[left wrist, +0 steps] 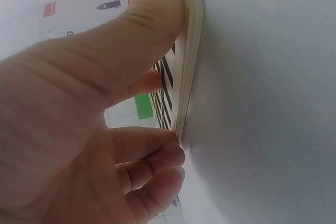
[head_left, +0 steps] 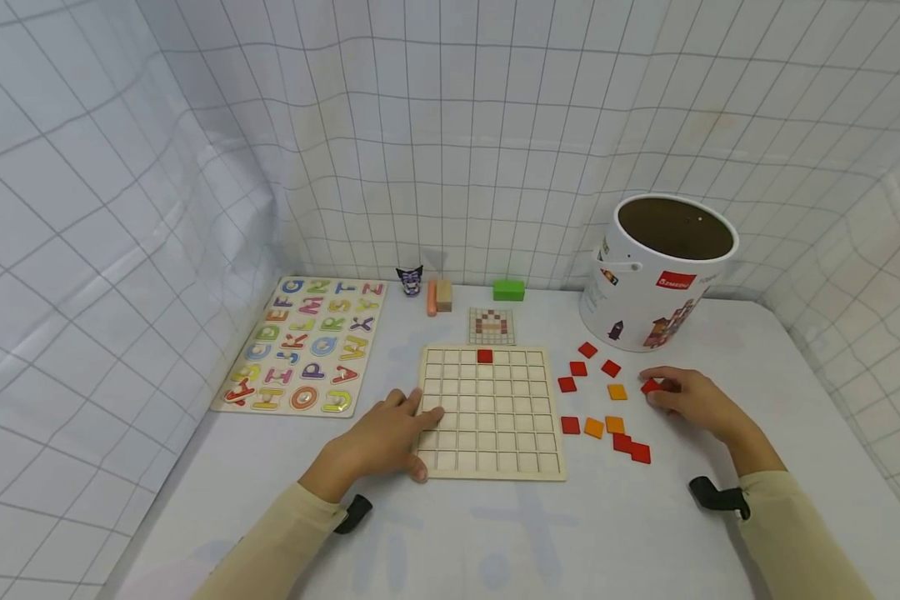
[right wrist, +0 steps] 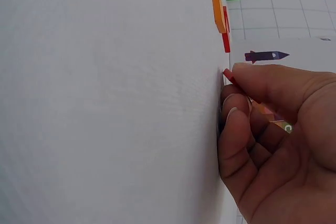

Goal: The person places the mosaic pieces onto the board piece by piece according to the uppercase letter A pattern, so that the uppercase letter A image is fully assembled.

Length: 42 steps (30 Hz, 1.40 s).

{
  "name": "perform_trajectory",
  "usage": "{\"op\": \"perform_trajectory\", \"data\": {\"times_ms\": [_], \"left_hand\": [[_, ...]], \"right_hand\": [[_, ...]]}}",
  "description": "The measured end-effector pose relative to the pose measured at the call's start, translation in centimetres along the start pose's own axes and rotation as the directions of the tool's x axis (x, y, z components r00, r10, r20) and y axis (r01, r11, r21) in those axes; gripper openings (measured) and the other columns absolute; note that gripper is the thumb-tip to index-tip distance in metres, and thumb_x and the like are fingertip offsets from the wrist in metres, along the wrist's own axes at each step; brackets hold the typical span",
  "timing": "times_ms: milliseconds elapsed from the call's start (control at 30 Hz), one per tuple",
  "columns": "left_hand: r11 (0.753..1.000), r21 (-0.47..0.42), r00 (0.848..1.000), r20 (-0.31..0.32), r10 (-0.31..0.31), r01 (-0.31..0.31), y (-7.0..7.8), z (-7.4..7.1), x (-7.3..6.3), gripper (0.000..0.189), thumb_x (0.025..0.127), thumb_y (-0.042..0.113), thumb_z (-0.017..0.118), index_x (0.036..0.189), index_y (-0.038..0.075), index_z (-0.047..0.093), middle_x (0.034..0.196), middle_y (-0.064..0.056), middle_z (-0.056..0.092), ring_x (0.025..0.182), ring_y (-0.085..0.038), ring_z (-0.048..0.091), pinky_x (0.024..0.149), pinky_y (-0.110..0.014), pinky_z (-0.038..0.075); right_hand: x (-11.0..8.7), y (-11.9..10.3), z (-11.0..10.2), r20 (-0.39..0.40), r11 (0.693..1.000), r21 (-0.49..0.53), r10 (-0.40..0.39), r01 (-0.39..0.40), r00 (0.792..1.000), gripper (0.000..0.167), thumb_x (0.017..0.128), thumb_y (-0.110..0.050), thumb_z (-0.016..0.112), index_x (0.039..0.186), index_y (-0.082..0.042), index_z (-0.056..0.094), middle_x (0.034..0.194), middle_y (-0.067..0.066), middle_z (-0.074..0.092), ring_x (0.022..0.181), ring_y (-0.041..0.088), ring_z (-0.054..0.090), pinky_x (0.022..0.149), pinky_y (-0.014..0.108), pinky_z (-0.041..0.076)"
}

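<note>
In the head view my left hand (head_left: 382, 437) rests at the left edge of a wooden grid board (head_left: 495, 474). Its index finger lies over the cells and its thumb touches the front left corner; the left wrist view shows other fingers bent against the board's edge. One red tile (head_left: 484, 357) sits in the board's back row. To the right, my right hand (head_left: 693, 402) pinches a red square tile (right wrist: 234, 80) between thumb and fingers, low at the table surface. Several loose red tiles (head_left: 578, 368) and orange tiles (head_left: 594, 427) lie between board and right hand.
A white bucket (head_left: 637, 304) stands at the back right. Behind the board lie a pattern card (head_left: 492, 327), a green block (head_left: 508, 290), a wooden block (head_left: 444, 297), an orange stick (head_left: 431, 298) and a small figurine (head_left: 411, 282). A letter puzzle board (head_left: 300, 350) is at left.
</note>
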<state>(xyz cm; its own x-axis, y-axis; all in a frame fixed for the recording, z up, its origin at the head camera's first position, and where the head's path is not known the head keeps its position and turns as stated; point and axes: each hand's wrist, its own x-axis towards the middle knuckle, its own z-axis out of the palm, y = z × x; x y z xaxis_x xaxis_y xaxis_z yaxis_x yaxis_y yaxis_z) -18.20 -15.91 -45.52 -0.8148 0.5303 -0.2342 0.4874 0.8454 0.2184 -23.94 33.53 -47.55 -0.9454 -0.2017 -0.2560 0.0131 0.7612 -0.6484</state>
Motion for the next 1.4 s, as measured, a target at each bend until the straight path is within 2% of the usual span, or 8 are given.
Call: {"op": "perform_trajectory", "data": {"times_ms": [200, 367, 467, 633, 700, 867, 1000, 1400], "left_hand": [[1.0, 0.014, 1.0, -0.003, 0.001, 0.0, 0.1, 0.0, 0.1, 0.096, 0.07, 0.049, 0.087, 0.152, 0.018, 0.05, 0.159, -0.026, 0.037, 0.132, -0.039, 0.043, 0.11, -0.056, 0.038], [1.0, 0.015, 1.0, -0.001, -0.011, 0.011, 0.2, 0.1, 0.2, 0.096, 0.069, 0.049, 0.087, 0.152, 0.018, 0.05, 0.159, -0.026, 0.036, 0.133, -0.039, 0.043, 0.11, -0.056, 0.038], [1.0, 0.013, 1.0, 0.004, -0.017, 0.017, 0.3, 0.0, 0.2, 0.096, 0.069, 0.049, 0.087, 0.152, 0.018, 0.05, 0.159, -0.025, 0.036, 0.133, -0.039, 0.042, 0.111, -0.055, 0.037], [1.0, 0.022, 1.0, 0.004, -0.019, 0.019, 0.3, 0.0, 0.2, 0.096, 0.069, 0.05, 0.087, 0.152, 0.019, 0.05, 0.16, -0.024, 0.036, 0.133, -0.039, 0.043, 0.111, -0.056, 0.037], [0.999, 0.028, 1.0, 0.001, -0.017, 0.017, 0.3, 0.0, 0.3, 0.096, 0.069, 0.05, 0.087, 0.152, 0.019, 0.05, 0.159, -0.024, 0.037, 0.131, -0.038, 0.043, 0.11, -0.055, 0.038], [0.999, 0.034, 1.0, -0.004, -0.01, 0.01, 0.3, 0.1, 0.3, 0.096, 0.068, 0.05, 0.087, 0.152, 0.019, 0.05, 0.157, -0.023, 0.039, 0.126, -0.036, 0.045, 0.107, -0.054, 0.04], [0.999, 0.037, 1.0, -0.007, -0.005, 0.005, 0.3, 0.3, 0.4, 0.096, 0.068, 0.051, 0.086, 0.152, 0.02, 0.05, 0.157, -0.023, 0.039, 0.126, -0.036, 0.045, 0.107, -0.053, 0.04], [0.999, 0.021, 1.0, -0.003, -0.028, 0.028, 0.4, 0.0, 0.1, 0.095, 0.068, 0.049, 0.088, 0.15, 0.019, 0.052, 0.157, -0.023, 0.039, 0.126, -0.037, 0.045, 0.108, -0.054, 0.039]], "right_hand": [[0.0, 0.3, -0.2, -0.006, 0.999, 0.017, 0.051, -0.051, 0.999, 0.051, 0.096, -0.031, 0.071, 0.138, -0.004, 0.059, 0.105, 0.012, 0.059, 0.095, 0.027, 0.054, 0.076, 0.032, 0.052], [-0.2, 0.8, -0.5, -0.027, 0.993, 0.101, 0.064, -0.061, 0.998, 0.057, 0.094, -0.037, 0.074, 0.14, -0.008, 0.059, 0.115, 0.015, 0.058, 0.104, 0.03, 0.053, 0.08, 0.032, 0.053], [-0.3, 0.7, -0.5, -0.08, 0.984, 0.171, 0.065, -0.051, 0.995, 0.06, 0.094, -0.041, 0.072, 0.142, -0.009, 0.057, 0.123, 0.017, 0.06, 0.107, 0.029, 0.054, 0.082, 0.028, 0.053], [-0.3, -0.4, 0.2, -0.204, 0.936, 0.351, 0.097, -0.02, 0.974, 0.059, 0.098, -0.036, 0.069, 0.146, -0.007, 0.052, 0.108, 0.002, 0.065, 0.093, 0.017, 0.062, 0.079, 0.02, 0.054], [0.0, -1.3, 0.8, -0.218, 0.909, 0.416, 0.103, -0.003, 0.971, 0.058, 0.098, -0.032, 0.069, 0.147, -0.006, 0.05, 0.1, -0.005, 0.065, 0.089, 0.014, 0.062, 0.078, 0.019, 0.054], [1.3, -3.8, 2.9, -0.168, 0.839, 0.543, 0.07, 0.033, 0.983, 0.057, 0.096, -0.024, 0.073, 0.143, -0.003, 0.048, 0.092, -0.007, 0.068, 0.084, 0.016, 0.065, 0.078, 0.022, 0.056], [2.1, -5.6, 4.2, -0.143, 0.806, 0.591, 0.054, 0.042, 0.988, 0.052, 0.096, -0.022, 0.072, 0.139, -0.005, 0.049, 0.094, -0.004, 0.068, 0.084, 0.018, 0.064, 0.077, 0.022, 0.056], [4.0, -10.0, 7.7, -0.06, 0.78, 0.625, 0.019, 0.023, 0.998, 0.047, 0.095, -0.017, 0.072, 0.137, -0.006, 0.054, 0.093, 0.0, 0.068, 0.08, 0.018, 0.063, 0.072, 0.026, 0.054]]}}
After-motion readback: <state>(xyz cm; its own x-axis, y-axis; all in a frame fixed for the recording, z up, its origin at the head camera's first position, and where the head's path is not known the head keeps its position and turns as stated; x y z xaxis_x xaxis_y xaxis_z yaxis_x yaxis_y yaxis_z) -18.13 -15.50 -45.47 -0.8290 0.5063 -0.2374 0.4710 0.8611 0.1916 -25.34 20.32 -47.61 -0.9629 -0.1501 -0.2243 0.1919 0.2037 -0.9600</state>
